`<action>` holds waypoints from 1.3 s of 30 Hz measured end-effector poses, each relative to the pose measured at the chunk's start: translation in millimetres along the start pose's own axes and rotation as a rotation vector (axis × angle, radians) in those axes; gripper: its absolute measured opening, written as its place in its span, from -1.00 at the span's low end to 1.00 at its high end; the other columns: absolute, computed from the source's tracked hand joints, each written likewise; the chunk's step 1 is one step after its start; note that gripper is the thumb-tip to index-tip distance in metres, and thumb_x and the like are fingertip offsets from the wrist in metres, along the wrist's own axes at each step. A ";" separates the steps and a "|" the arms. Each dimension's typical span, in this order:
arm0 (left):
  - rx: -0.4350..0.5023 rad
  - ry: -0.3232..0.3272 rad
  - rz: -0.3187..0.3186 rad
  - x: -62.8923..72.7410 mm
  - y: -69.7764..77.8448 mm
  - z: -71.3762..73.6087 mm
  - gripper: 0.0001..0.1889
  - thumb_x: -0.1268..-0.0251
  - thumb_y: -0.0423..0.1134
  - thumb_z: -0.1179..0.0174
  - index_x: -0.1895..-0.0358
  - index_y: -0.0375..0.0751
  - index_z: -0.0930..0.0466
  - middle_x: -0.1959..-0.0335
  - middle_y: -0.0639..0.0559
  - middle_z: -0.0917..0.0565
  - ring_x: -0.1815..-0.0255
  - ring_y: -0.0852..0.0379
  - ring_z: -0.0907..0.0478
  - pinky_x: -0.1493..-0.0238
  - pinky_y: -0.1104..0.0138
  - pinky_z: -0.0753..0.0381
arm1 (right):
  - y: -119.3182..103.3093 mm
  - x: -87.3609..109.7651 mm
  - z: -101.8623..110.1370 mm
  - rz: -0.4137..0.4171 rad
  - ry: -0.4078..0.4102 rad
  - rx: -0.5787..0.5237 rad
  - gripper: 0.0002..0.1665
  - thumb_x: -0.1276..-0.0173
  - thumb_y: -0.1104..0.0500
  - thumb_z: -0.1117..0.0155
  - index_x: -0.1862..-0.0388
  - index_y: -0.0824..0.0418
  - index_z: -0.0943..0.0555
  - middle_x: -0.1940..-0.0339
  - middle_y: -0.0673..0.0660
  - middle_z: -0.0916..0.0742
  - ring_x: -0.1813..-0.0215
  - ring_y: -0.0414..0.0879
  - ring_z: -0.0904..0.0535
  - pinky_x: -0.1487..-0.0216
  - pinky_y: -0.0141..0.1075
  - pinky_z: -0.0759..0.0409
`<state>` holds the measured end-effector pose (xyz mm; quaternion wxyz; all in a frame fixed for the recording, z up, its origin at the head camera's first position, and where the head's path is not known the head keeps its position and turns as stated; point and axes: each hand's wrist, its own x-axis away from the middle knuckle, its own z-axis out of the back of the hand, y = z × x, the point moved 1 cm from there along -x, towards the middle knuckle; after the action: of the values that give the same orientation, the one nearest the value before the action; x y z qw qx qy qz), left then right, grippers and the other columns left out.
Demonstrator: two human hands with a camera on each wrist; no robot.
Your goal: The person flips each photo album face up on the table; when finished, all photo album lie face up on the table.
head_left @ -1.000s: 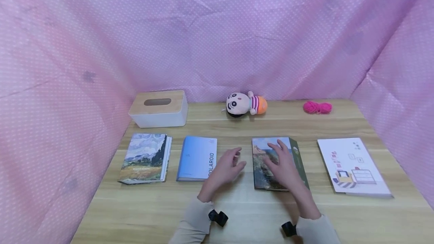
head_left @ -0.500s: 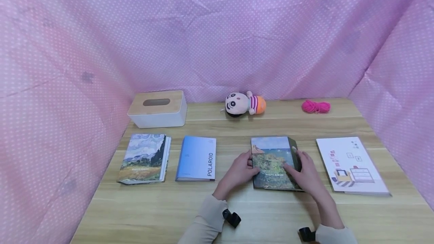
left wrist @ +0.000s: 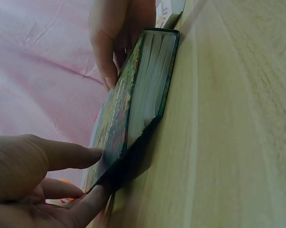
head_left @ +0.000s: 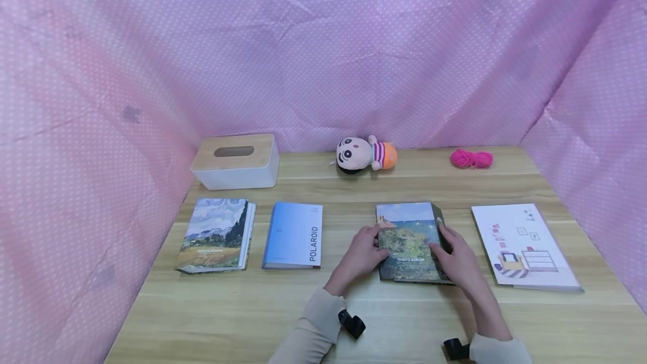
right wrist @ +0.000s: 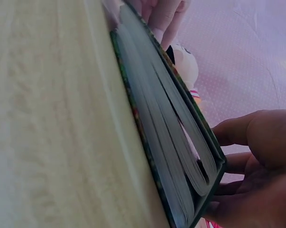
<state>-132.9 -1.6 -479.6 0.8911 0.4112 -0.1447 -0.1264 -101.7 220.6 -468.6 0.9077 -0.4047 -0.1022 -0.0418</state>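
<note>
A photo album (head_left: 408,236) with a landscape painting on its cover lies on the wooden table (head_left: 227,313), right of centre. My left hand (head_left: 373,243) pinches its left edge, thumb on the cover and fingers at the lower edge. My right hand (head_left: 443,245) grips the right, dark green spine side. In the left wrist view the album (left wrist: 150,90) is seen edge-on, with my left hand (left wrist: 93,173) at its near corner and my right hand (left wrist: 112,42) beyond. In the right wrist view the album's pages (right wrist: 169,142) fan slightly beside my right hand (right wrist: 228,164).
Left of the album lie a blue Polaroid album (head_left: 295,236) and a painted-cover album (head_left: 216,235). A white illustrated book (head_left: 525,247) lies to the right. A tissue box (head_left: 235,162), a plush doll (head_left: 366,154) and pink yarn (head_left: 471,158) stand at the back. Pink cloth walls surround the table.
A second ago my right hand lay flat on the album's cover and my left hovered beside it. Both have since moved to the album's side edges and taken hold.
</note>
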 end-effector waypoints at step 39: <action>-0.003 -0.054 0.091 -9.6 10.1 12.5 -0.20 -0.22 0.37 -0.04 -0.40 -0.08 -0.32 -0.01 -0.10 -0.43 0.10 0.14 -0.35 0.22 0.35 -0.42 | -46.1 7.1 21.7 0.083 0.045 -0.355 -0.05 -0.31 -0.12 -0.27 -0.53 0.19 -0.09 -0.49 0.27 -0.27 -0.49 0.15 -0.18 -0.37 -0.26 -0.31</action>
<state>-145.3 -0.6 -465.6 0.8922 0.3996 -0.1868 -0.0971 -105.4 206.0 -419.4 0.8250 -0.5615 -0.0561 -0.0307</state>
